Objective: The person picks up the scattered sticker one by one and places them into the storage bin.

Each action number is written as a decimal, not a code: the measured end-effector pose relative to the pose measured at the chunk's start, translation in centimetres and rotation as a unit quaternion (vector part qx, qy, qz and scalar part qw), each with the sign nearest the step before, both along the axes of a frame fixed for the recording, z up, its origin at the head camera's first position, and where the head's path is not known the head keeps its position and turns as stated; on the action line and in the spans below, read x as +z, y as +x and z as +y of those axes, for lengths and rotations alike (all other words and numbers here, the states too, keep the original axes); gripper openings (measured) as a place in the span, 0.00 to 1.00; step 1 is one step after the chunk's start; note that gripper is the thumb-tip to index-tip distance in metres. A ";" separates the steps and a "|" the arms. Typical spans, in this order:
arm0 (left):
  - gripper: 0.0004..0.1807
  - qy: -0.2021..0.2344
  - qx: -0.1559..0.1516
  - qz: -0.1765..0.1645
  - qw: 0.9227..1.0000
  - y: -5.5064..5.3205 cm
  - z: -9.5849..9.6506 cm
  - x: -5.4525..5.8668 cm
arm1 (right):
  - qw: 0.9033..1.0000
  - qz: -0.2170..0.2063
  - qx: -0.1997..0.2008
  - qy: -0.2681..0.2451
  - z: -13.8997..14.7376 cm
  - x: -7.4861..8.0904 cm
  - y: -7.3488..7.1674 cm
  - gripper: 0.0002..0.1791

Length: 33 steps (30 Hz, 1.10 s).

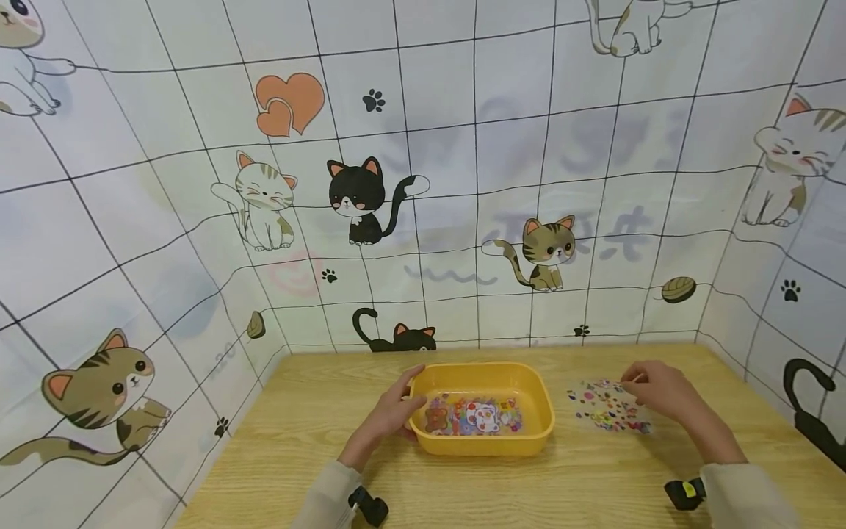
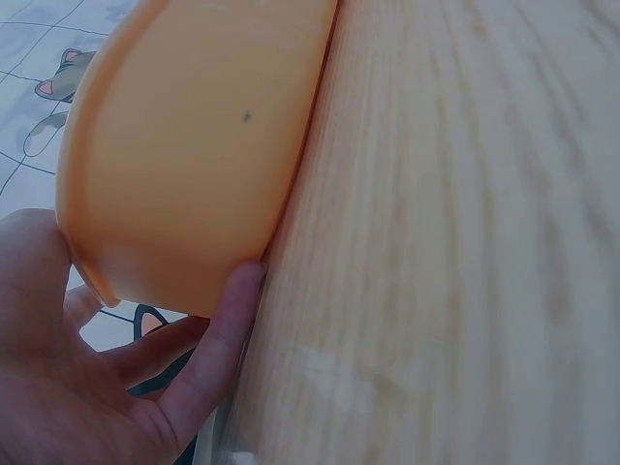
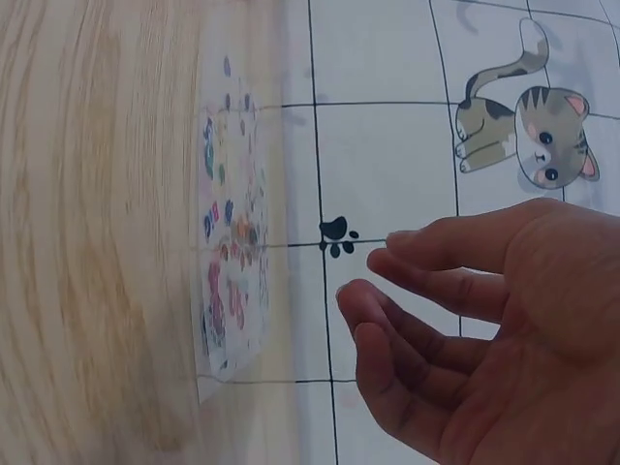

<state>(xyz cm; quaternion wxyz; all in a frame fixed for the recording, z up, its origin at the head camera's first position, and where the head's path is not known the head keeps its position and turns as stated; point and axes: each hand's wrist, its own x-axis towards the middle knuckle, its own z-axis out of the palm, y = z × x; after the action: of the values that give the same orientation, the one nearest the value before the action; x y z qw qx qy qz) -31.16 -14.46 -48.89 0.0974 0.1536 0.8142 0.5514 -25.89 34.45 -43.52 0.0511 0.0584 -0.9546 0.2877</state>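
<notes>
My left hand (image 1: 395, 402) holds the left end of a yellow plastic basin (image 1: 485, 445) that stands on the table. Its thumb lies over the rim in the head view; from the left wrist, the other fingers show against the basin's outer wall (image 2: 194, 145). A colourful sticker sheet (image 1: 482, 416) with a bear and a white animal lies inside the basin. To the right, a clear sheet of small stickers (image 1: 604, 405) lies on the wood. My right hand (image 1: 661, 386) hovers by that sheet's right edge, its fingers (image 3: 436, 286) loosely bent with nothing visible between them.
The light wood-grain table (image 1: 317, 441) is bounded by a white gridded cloth (image 1: 449, 184) with cartoon cats at the back and sides. Small black cameras (image 1: 368, 505) are worn at both wrists, beside the light sleeves.
</notes>
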 end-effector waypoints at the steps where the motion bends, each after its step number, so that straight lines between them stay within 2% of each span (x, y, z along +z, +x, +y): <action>1: 0.35 0.000 0.002 -0.002 1.000 0.0 0.0 0.0 | 1.000 -0.005 -0.001 0.001 0.3 -0.1 -0.1 0.17; 6: 0.35 -0.004 0.005 -0.003 1.000 -0.1 0.0 0.1 | 0.999 -0.018 -0.007 0.031 1.4 -0.7 -0.6 0.18; 12: 0.35 -0.004 0.002 0.002 1.000 0.0 0.1 0.2 | 0.998 -0.045 -0.007 0.050 2.3 -2.4 -1.4 0.23; 19: 0.35 -0.003 0.004 0.004 1.000 0.3 0.1 0.3 | 0.995 -0.015 0.015 0.100 2.5 -3.9 -1.9 0.30; 25: 0.36 -0.001 0.004 0.005 1.000 0.2 0.0 0.2 | 0.993 -0.025 0.006 0.116 2.2 -4.0 -1.6 0.36; 33: 0.35 -0.003 0.003 0.004 1.000 0.3 0.0 0.3 | 0.991 -0.041 0.006 0.128 1.5 -3.4 -1.0 0.29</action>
<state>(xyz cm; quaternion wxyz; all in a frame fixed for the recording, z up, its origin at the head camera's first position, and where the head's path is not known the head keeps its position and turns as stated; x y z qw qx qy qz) -30.85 -14.47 -48.59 0.0932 0.1526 0.8168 0.5484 -26.90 35.95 -46.96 0.0027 0.0588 -0.9844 0.1659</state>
